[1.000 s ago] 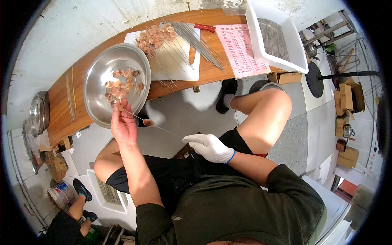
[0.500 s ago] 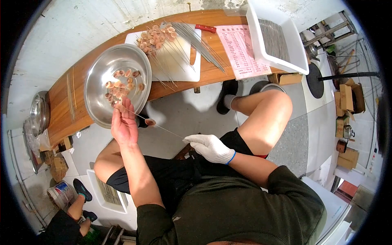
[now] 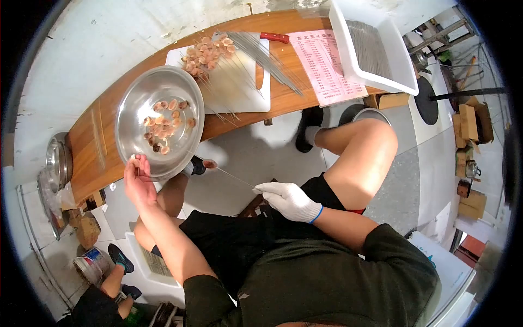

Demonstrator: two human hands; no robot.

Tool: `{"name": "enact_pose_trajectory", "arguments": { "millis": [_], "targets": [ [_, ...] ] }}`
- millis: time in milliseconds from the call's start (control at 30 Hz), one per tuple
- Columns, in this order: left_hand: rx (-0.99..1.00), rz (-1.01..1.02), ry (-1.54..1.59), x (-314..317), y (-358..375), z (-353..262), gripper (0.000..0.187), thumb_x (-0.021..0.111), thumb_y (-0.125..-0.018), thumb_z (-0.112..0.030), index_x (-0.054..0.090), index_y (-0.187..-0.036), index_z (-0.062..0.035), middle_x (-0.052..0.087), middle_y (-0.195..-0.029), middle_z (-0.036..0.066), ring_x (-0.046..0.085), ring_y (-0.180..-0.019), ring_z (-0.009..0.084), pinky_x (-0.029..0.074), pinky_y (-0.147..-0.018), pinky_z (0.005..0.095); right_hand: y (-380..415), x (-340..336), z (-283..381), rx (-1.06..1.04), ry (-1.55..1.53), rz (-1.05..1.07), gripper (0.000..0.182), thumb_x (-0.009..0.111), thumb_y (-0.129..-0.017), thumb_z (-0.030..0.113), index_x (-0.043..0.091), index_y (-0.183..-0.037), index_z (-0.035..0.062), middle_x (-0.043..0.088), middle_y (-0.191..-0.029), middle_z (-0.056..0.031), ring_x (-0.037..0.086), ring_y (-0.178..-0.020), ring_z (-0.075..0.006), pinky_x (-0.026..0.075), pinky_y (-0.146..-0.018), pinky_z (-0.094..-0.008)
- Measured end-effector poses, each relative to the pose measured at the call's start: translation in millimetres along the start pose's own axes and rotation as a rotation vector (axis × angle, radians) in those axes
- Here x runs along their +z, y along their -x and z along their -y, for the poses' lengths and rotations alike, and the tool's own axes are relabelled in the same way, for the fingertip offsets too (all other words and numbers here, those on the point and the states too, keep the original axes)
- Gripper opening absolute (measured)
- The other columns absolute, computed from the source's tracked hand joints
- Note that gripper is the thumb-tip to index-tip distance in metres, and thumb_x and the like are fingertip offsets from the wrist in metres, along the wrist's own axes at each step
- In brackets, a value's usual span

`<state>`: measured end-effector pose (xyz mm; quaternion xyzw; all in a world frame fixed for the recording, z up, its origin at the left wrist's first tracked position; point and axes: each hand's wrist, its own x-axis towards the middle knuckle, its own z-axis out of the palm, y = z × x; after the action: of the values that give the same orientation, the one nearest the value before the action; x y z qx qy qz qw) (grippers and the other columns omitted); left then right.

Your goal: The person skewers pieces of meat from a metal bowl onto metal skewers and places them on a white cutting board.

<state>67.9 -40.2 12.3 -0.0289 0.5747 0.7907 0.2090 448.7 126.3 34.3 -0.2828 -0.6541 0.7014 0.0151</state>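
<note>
My right hand, in a white knit glove, is closed around the lower end of a thin metal skewer. One round pinkish-brown piece, which looks like meat, sits near the skewer's far end. My bare left hand is at the near rim of a steel bowl, its fingers bent together. A small pale piece shows at the fingertips; its kind is hard to make out. Several loose round pieces lie in the bowl.
Threaded skewers lie on a white cutting board, beside bare metal skewers. A red-handled knife, a pink printed sheet and a white bin are also on the wooden table. Another person's legs show lower left.
My left hand has moved left and down, away from the skewer's tip to the bowl's near rim. The right hand still holds the skewer. The view has shifted slightly.
</note>
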Motion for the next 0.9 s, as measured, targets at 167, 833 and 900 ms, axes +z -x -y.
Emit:
{"name": "enact_pose_trajectory", "arguments": {
  "millis": [167, 833, 900],
  "targets": [
    [-0.1, 0.018, -0.341, 16, -32, 8, 0.024, 0.056, -0.099, -0.013, 0.056, -0.116, 0.0037, 0.065, -0.103, 0.012, 0.067, -0.091, 0.0219, 0.056, -0.077, 0.028, -6, -2, -3, -0.007, 0.021, -0.007, 0.031, 0.053, -0.098, 0.013, 0.061, -0.122, -0.0038, 0.069, -0.116, -0.016, 0.065, -0.108, -0.0213, 0.048, -0.097, -0.0313],
    [-0.235, 0.087, 0.08, 35, -13, 24, 0.022, 0.05, -0.102, -0.014, 0.053, -0.115, 0.0032, 0.063, -0.118, 0.019, 0.066, -0.103, 0.0241, 0.056, -0.089, 0.0316, -12, 2, -8, -0.032, -0.035, 0.005, 0.029, 0.052, -0.097, 0.009, 0.061, -0.122, -0.0036, 0.068, -0.117, -0.0144, 0.065, -0.106, -0.0191, 0.05, -0.094, -0.0301],
    [-0.234, 0.063, 0.122, 33, -12, 23, 0.022, 0.051, -0.101, -0.014, 0.054, -0.115, 0.0033, 0.064, -0.117, 0.019, 0.067, -0.103, 0.0242, 0.057, -0.087, 0.0313, -11, 2, -5, 0.0, -0.052, 0.017, 0.03, 0.053, -0.097, 0.01, 0.06, -0.123, -0.0049, 0.068, -0.118, -0.0158, 0.064, -0.109, -0.0201, 0.048, -0.097, -0.031]
  ]
}}
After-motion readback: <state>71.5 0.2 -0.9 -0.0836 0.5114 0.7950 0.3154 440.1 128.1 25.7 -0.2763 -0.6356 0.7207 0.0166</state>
